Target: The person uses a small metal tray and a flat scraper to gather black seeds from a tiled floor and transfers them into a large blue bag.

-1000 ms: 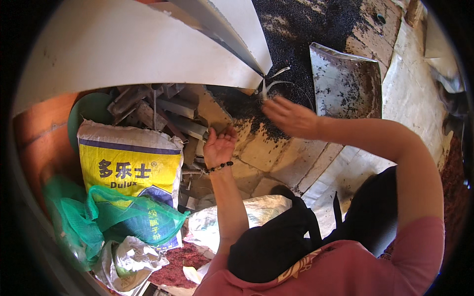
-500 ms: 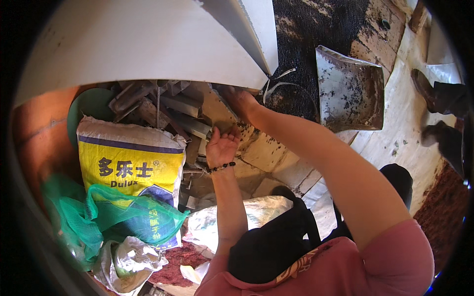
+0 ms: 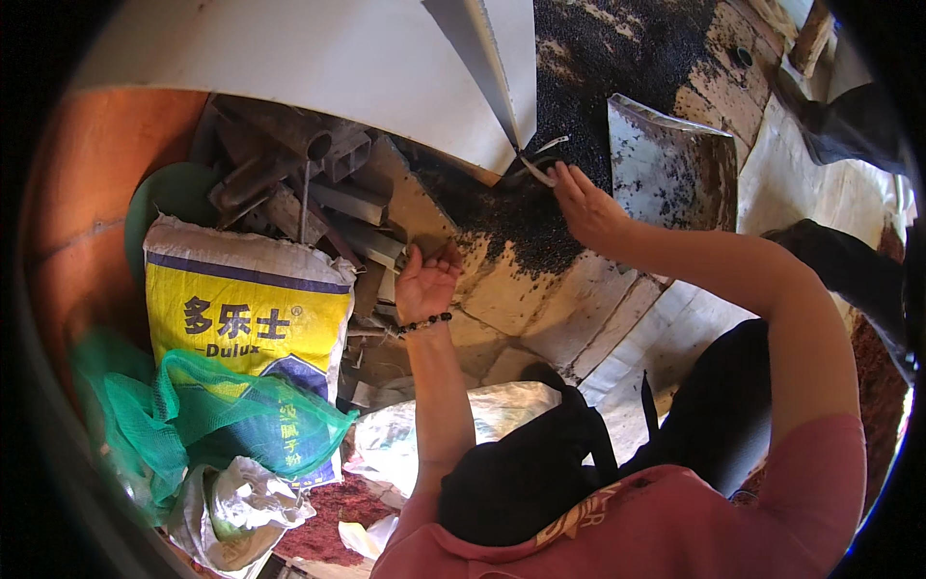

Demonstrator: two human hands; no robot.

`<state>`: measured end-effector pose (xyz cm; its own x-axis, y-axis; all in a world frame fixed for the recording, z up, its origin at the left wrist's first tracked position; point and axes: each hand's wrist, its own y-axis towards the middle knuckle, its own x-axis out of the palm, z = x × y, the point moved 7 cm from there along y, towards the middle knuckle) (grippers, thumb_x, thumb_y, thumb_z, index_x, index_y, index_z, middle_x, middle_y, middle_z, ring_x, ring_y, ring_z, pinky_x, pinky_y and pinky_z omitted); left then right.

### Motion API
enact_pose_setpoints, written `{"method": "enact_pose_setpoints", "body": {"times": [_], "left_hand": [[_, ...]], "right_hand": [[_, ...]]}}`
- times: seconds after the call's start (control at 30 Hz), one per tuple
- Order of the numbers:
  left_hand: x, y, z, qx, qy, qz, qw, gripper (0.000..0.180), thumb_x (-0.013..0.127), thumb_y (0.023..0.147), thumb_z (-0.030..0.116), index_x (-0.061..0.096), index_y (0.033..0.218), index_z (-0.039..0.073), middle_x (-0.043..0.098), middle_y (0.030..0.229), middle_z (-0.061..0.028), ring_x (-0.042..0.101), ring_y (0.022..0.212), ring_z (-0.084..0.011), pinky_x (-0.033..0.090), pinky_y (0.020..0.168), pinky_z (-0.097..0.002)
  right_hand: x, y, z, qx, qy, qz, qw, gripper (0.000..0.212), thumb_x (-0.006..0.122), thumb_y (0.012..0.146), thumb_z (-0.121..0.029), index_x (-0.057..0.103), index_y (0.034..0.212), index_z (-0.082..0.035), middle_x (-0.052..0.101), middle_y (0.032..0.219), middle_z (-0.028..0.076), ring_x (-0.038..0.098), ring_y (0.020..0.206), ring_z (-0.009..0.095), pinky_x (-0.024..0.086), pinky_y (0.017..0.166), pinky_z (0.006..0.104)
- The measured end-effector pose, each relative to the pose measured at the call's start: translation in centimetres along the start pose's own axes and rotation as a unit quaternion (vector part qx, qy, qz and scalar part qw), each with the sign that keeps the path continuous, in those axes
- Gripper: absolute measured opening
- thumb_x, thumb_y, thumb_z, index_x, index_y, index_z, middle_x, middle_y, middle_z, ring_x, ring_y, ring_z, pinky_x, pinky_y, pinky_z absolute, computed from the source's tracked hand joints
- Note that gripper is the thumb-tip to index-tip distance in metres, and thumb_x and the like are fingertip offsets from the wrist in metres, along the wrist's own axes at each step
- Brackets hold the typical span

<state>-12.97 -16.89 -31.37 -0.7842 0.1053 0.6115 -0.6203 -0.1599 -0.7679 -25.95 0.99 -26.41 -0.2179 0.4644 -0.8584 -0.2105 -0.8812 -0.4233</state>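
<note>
My left hand [image 3: 428,282], palm up with a beaded bracelet at the wrist, has its fingers curled at the lower end of a thin tan board [image 3: 410,193]; the fingertips are partly hidden. To the right, my right hand [image 3: 590,210] pinches a pale narrow strip [image 3: 537,172] by the lower corner of a large white panel [image 3: 318,48]. Behind my left hand lies a heap of metal tubes [image 3: 316,147] and channel pieces. Dark granules [image 3: 540,232] cover the floor below my right hand.
A metal dustpan [image 3: 670,169] with dark granules lies at the right. On the left stand a yellow and white woven sack [image 3: 251,299], green netting [image 3: 251,410] and an orange wall [image 3: 106,193]. Another person's dark-clothed leg [image 3: 858,125] is at the far right.
My right hand has come out from under the white panel and moved right to the strip. More tubes and granules show below the panel's edge. My left hand stays at the board.
</note>
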Motion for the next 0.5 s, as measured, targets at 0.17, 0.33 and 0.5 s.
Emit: {"method": "enact_pose_setpoints", "body": {"times": [0.17,0.33,0.5], "left_hand": [[-1.4,0.9,0.8,-0.019,-0.019,-0.089,0.996,0.040,0.052,0.082,0.028,0.041,0.107,-0.001,0.046,0.100,-0.0161,0.043,0.100,-0.0312,0.035,0.087,-0.0428],[-2.8,1.6,0.3,-0.116,-0.079,-0.102,0.985,0.042,0.050,0.082,0.029,0.040,0.111,0.000,0.044,0.106,-0.0165,0.040,0.104,-0.0307,0.034,0.090,-0.0434],[-2.5,1.0,0.7,-0.153,-0.086,-0.106,0.979,0.044,0.050,0.082,0.029,0.040,0.110,-0.002,0.043,0.108,-0.0178,0.040,0.104,-0.0307,0.033,0.090,-0.0437]], "right_hand": [[-5.5,3.8,-5.0,-0.085,0.148,0.222,0.960,0.036,0.047,0.074,-0.023,0.058,0.099,0.000,0.036,0.124,0.020,0.025,0.120,0.032,0.015,0.101,0.0446],[-5.5,11.7,-8.3,-0.085,0.228,0.174,0.954,0.035,0.047,0.074,-0.025,0.058,0.101,-0.006,0.039,0.123,0.016,0.026,0.120,0.031,0.014,0.102,0.0414],[-5.2,12.0,-7.2,0.017,0.299,0.220,0.928,0.035,0.045,0.076,-0.022,0.055,0.106,-0.007,0.037,0.126,0.010,0.027,0.120,0.026,0.014,0.102,0.0404]]}}
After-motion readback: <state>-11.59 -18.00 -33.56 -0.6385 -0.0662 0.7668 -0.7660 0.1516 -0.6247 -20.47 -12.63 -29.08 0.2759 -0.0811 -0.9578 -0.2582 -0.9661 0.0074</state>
